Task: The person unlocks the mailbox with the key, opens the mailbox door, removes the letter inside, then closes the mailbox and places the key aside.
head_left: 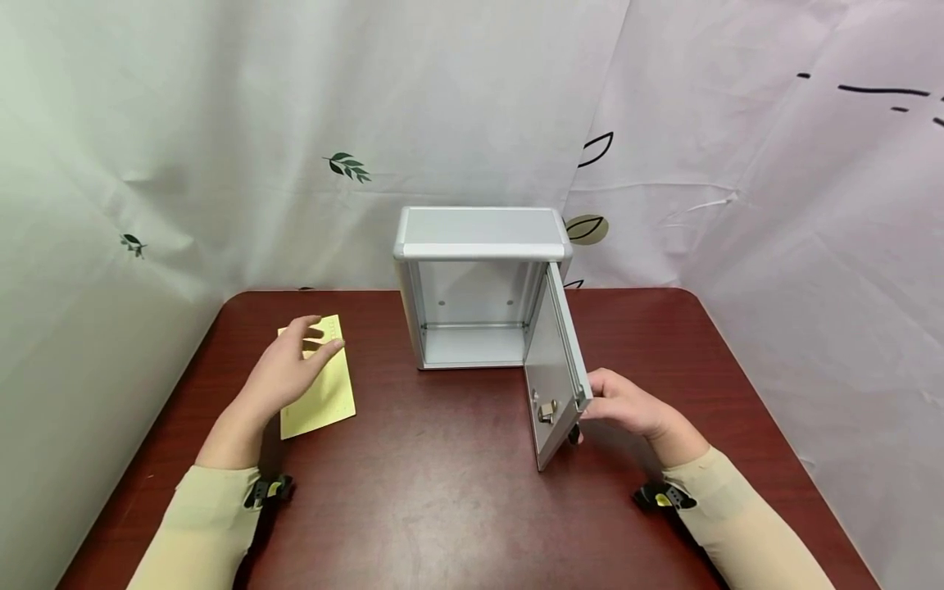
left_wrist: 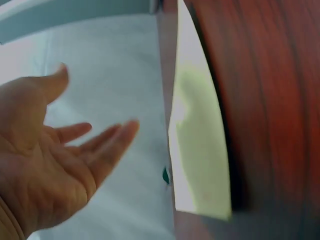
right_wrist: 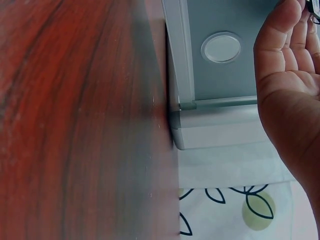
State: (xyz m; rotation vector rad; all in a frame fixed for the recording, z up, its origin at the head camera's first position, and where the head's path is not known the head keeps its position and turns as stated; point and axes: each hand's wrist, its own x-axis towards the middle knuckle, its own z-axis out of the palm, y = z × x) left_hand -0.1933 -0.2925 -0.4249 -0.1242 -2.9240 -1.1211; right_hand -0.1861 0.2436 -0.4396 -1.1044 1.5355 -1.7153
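A grey-white metal box [head_left: 483, 232] stands at the back of the table, its door [head_left: 551, 356] swung out toward the front right. On the door's inner face sits a small metal lock [head_left: 547, 411]. My right hand [head_left: 623, 406] is at the door's outer side, fingers curled by its free edge. In the right wrist view it pinches a small black key [right_wrist: 314, 7], mostly hidden by the fingers. At the left lies a yellow envelope [head_left: 324, 397], slightly bowed in the left wrist view. My left hand [head_left: 283, 369] hovers over it, fingers spread and holding nothing.
The dark red wooden table [head_left: 435, 483] ends at the back and sides against a white curtain [head_left: 295, 123] with leaf prints. A round pale disc [right_wrist: 221, 48] shows on the grey panel in the right wrist view. Both wrists wear black straps.
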